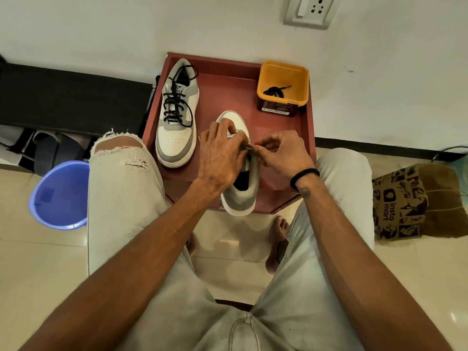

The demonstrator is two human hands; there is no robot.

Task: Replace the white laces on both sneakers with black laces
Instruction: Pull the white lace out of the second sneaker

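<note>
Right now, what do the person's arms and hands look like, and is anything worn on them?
Both arms are bare to above the elbow, with no sleeves or gloves. The right hand has a black band around its wrist and a small dark tattoo just below it. The left hand and its wrist carry nothing.

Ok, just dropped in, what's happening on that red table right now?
A seated person is relacing sneakers. The far sneaker already carries black laces. Both hands work on the near sneaker: the left hand holds it at the eyelets, and the right hand pinches a lace tip beside it. How far this shoe's lacing has got is hidden by the hands. Another black lace lies in the yellow tub on the red table.
</note>
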